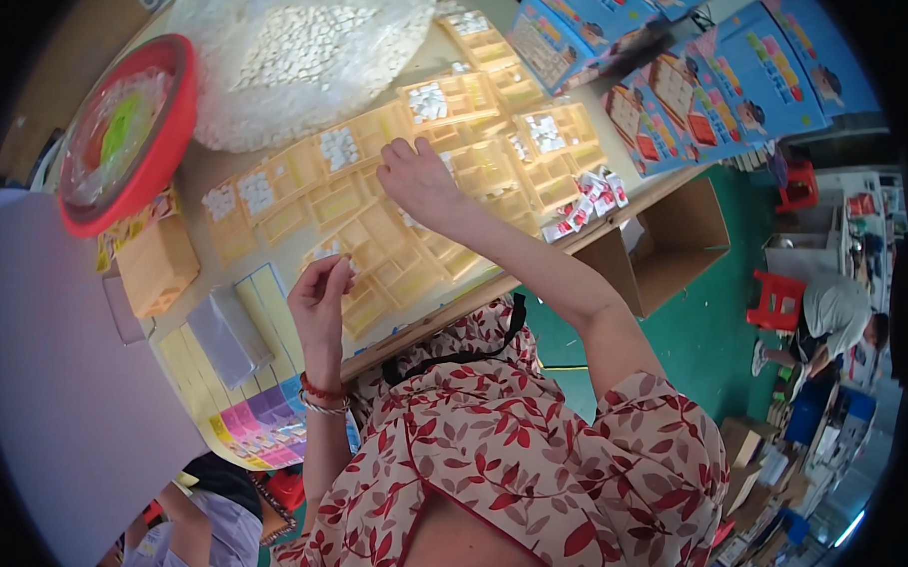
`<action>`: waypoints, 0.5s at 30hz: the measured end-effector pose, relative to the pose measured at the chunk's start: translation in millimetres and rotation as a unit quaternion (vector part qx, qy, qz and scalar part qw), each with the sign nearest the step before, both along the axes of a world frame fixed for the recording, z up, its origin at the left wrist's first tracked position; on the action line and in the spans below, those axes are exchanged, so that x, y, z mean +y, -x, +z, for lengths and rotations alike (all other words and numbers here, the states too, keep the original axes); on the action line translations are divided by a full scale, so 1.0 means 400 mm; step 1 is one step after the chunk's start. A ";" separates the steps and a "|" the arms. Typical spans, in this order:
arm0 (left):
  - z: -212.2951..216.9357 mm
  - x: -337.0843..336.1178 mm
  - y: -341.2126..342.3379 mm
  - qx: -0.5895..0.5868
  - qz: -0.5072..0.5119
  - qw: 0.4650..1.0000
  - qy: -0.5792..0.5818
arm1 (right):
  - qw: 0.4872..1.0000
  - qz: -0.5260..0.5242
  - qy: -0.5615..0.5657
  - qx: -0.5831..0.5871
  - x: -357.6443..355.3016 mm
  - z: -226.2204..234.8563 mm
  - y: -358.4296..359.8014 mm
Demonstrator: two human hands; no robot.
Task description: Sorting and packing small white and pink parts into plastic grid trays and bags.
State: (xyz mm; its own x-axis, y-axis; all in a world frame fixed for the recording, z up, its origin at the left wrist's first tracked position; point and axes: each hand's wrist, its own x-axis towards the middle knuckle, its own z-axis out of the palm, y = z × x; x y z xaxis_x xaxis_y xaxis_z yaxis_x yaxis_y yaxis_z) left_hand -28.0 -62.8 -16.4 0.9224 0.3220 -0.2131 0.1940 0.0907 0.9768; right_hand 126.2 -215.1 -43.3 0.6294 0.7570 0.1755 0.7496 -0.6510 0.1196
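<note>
Several cream-yellow plastic trays with compartments [370,243] lie in rows on the table. Small white pieces [339,150] fill one compartment in a number of them. My left hand [322,287] is at the near left edge of the trays, its thumb and fingers pinched together; anything between them is too small to make out. Farther in, my right hand [417,185] bends over the middle trays with curled fingers. Its fingertips are close to a tray compartment, and what they hold, if anything, is hidden.
Behind the trays sits a large clear bag of white pieces [302,48]. A red basin [185,104] stands left, above stacked trays [157,263]. Small red-and-white packets [597,199] lie right, near blue boxes [721,83]. An open carton [665,246] is beside the table; other people work nearby.
</note>
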 end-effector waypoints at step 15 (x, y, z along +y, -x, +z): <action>0.268 0.313 -0.135 -0.213 0.181 0.927 -0.249 | 0.877 -0.035 -0.406 0.256 -0.146 0.044 0.382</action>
State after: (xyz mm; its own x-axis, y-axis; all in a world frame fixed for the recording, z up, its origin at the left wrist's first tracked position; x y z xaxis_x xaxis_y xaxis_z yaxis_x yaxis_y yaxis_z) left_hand 25.9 62.3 90.8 0.7010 0.5877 0.4039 -0.1733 -0.4090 0.8959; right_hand -26.7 -273.4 -25.7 0.8234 0.4694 0.3190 0.5240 -0.4129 -0.7449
